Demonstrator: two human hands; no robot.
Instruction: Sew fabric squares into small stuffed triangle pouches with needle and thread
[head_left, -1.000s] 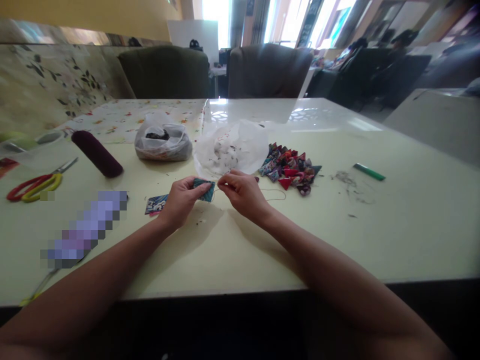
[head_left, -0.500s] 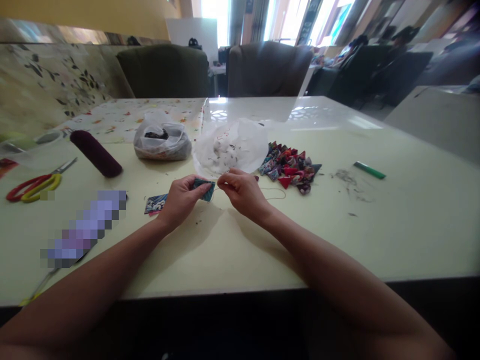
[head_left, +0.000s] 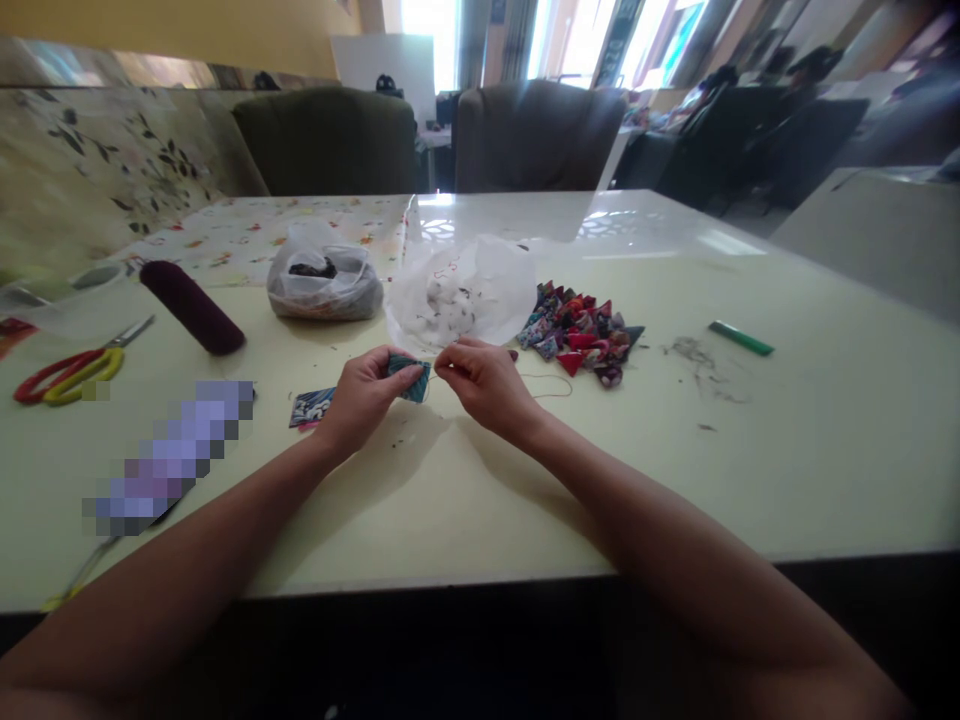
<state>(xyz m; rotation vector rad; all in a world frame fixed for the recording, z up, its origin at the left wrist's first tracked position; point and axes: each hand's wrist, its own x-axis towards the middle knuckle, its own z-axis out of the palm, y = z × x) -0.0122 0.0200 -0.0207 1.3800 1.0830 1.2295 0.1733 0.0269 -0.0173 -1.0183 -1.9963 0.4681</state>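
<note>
My left hand (head_left: 366, 392) pinches a small teal patterned piece of fabric (head_left: 409, 381) between thumb and fingers. Close by on the right, the fingertips of my right hand (head_left: 487, 385) are pressed together on a fine thread. Its loose tail (head_left: 553, 387) curves over the table beyond the hand; a needle, if any, is too small to make out. Beside my left wrist lies a dark blue and white patterned cloth strip (head_left: 309, 408), partly covered by the hand. A pile of small stuffed fabric pieces (head_left: 581, 335), mostly red and dark, sits past my right hand.
A white plastic sheet (head_left: 499, 290) bears white stuffing. Left of it stand a tied plastic bag (head_left: 326, 295) and a dark maroon roll (head_left: 193, 307). Red-yellow scissors (head_left: 71, 375) and a blurred-out purple item (head_left: 176, 455) lie left; a green stick (head_left: 741, 338) lies right, near loose dark threads.
Both hands keep nearly the same place and grip. The teal fabric has turned slightly in my left fingers, with more of its face showing.
</note>
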